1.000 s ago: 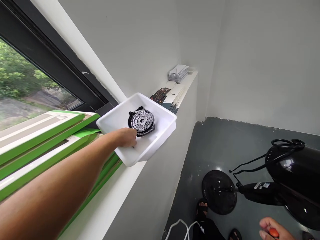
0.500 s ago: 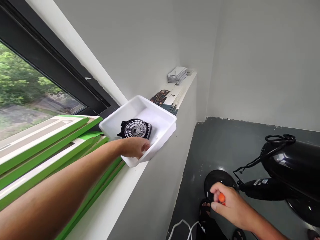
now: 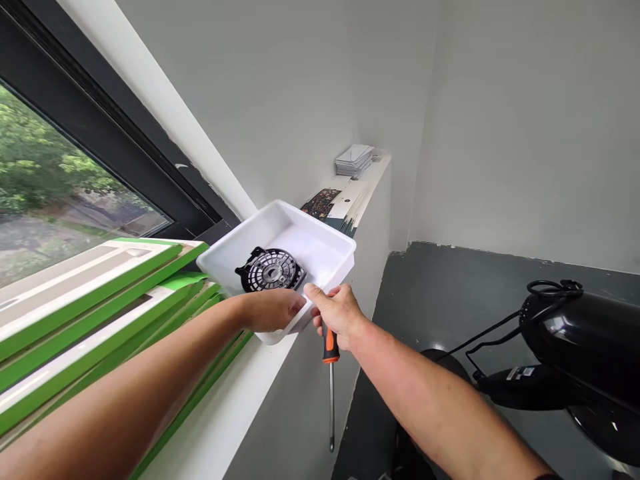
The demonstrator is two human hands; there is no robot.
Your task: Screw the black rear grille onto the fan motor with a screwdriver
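Observation:
My left hand (image 3: 277,310) reaches into a white plastic tray (image 3: 320,241) at its near edge. Its fingers are curled together, and whatever they may pinch is hidden. Beside that hand, inside the tray, lies a black round slotted cover (image 3: 273,270), like a vented motor cover. At the tray's near right rim is my right hand (image 3: 341,313), closed around a screwdriver (image 3: 331,347) with an orange and black handle. The screwdriver's metal shaft points straight down, outside the tray. My right thumb extends over the rim, close to the left fingertips.
The tray rests on a white ledge (image 3: 250,407) by a window. Green-edged white panels (image 3: 115,307) lie left. Behind the tray are printed booklets (image 3: 323,202) and a stack of white cards (image 3: 354,160). A black glossy appliance (image 3: 585,340) with a cord stands on the floor right.
My right hand has come up and left from above the floor to the tray's rim, bringing the screwdriver into plain sight. My left hand stays inside the tray.

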